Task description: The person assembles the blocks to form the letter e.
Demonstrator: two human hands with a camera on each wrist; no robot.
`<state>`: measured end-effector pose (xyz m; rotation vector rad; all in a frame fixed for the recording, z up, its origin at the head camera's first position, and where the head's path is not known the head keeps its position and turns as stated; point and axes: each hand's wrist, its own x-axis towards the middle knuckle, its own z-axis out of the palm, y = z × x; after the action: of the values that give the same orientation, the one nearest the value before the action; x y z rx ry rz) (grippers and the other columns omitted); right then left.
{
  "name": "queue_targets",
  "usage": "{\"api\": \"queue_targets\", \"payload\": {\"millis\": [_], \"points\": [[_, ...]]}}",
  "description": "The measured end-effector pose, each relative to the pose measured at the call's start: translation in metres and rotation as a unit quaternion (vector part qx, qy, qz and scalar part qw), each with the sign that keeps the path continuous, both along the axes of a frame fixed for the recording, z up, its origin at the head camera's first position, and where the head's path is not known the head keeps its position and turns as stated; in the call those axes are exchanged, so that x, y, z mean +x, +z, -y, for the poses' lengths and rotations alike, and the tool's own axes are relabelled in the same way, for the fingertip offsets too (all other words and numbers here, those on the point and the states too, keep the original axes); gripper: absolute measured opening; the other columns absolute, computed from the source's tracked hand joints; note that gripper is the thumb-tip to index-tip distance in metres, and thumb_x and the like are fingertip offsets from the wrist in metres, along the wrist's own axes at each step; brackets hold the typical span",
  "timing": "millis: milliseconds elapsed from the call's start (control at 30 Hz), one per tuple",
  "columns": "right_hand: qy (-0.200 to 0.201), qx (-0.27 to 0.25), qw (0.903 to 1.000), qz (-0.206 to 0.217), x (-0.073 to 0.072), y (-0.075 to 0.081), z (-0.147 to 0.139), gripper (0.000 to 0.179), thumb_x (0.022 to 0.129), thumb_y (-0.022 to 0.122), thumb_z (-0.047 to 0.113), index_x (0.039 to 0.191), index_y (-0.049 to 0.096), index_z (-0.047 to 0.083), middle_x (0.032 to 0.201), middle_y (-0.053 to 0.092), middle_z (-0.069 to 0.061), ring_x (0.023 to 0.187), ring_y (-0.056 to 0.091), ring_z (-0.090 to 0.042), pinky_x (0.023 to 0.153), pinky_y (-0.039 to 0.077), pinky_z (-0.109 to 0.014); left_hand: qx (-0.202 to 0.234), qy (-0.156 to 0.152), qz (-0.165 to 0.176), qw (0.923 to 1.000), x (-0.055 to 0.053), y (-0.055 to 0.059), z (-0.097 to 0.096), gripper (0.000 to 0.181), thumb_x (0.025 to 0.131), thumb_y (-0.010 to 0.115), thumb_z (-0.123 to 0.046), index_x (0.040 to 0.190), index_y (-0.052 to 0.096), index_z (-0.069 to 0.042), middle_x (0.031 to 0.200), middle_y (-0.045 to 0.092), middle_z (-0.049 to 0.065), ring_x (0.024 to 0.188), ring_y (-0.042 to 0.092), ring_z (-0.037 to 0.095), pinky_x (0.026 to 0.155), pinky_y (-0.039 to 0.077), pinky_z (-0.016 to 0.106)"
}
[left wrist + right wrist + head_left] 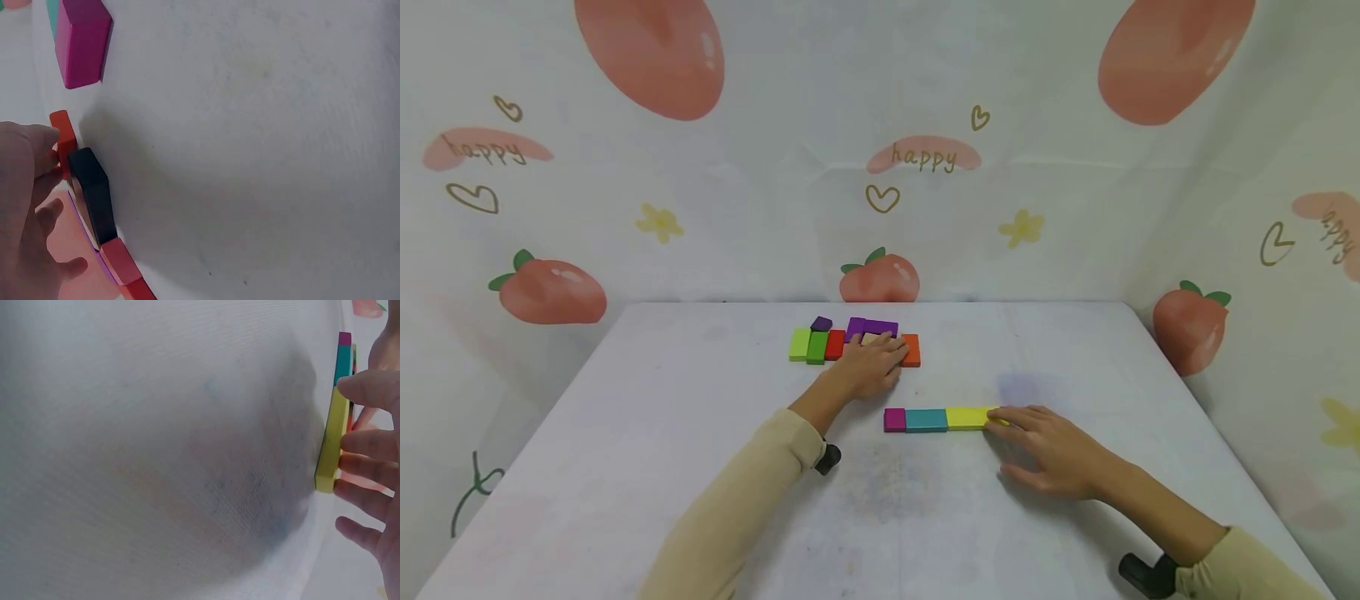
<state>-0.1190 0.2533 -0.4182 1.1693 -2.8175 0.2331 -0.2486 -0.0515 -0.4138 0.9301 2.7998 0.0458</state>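
Note:
Over a cluster of coloured blocks at the back of the table, my left hand [871, 367] reaches with spread fingers, its fingertips at the orange block [912, 350]. A dark block [97, 200] and a pink block [122, 261] lie beside it in the left wrist view, largely hidden by the hand in the head view. Closer to me, a magenta block [894, 420], a teal block [926, 420] and a long yellow block [966, 418] form a straight row. My right hand [1060, 454] has its fingers extended, fingertips along the yellow block's right part.
Left of my left hand lie lime [800, 344], green [817, 347] and red [835, 344] blocks. Behind them are a small dark purple block [822, 323] and a long purple one [882, 327]. A patterned cloth [760, 225] hangs behind the white table [662, 450].

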Motion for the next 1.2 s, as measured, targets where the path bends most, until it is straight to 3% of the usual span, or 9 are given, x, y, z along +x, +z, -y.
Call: {"api": "queue_targets", "payload": {"millis": [333,667,867,1200], "points": [[-0.015,0.005,0.9997,0.020,-0.002,-0.001,0.000,0.056,0.085,0.075,0.033,0.134,0.062,0.009,0.140,0.056,-0.010,0.126,0.054,-0.030,0.100,0.047,-0.053,0.011,-0.017,0.012,0.9997,0.005,0.003,-0.015,0.059,0.100,0.052,-0.035,0.153,0.040,-0.013,0.159,0.032,0.010,0.150,0.020,0.028,0.118,0.017,0.059],[-0.015,0.002,0.9996,0.023,-0.002,-0.001,0.000,0.055,0.085,0.075,0.032,0.133,0.063,0.009,0.139,0.058,-0.009,0.126,0.055,-0.030,0.100,0.047,-0.053,0.019,-0.039,0.005,0.9991,0.009,0.000,-0.026,0.054,0.101,0.051,-0.036,0.151,0.045,-0.014,0.153,0.041,0.007,0.146,0.027,0.025,0.116,0.026,0.057],[-0.013,0.001,0.9998,0.016,-0.002,-0.001,0.000,0.055,0.084,0.076,0.033,0.132,0.064,0.008,0.137,0.059,-0.010,0.124,0.056,-0.031,0.099,0.047,-0.054,0.030,-0.036,0.025,0.9986,0.014,0.000,-0.034,0.055,0.103,0.047,-0.040,0.153,0.042,-0.018,0.159,0.034,0.007,0.151,0.018,0.032,0.117,0.016,0.061],[-0.022,0.001,0.9994,0.026,-0.003,0.000,0.002,0.054,0.084,0.075,0.034,0.131,0.066,0.009,0.136,0.060,-0.009,0.125,0.055,-0.030,0.100,0.047,-0.053,0.030,-0.050,0.014,0.9982,0.021,-0.002,-0.041,0.052,0.104,0.044,-0.040,0.153,0.042,-0.022,0.158,0.036,0.007,0.151,0.018,0.026,0.118,0.014,0.061]]}}
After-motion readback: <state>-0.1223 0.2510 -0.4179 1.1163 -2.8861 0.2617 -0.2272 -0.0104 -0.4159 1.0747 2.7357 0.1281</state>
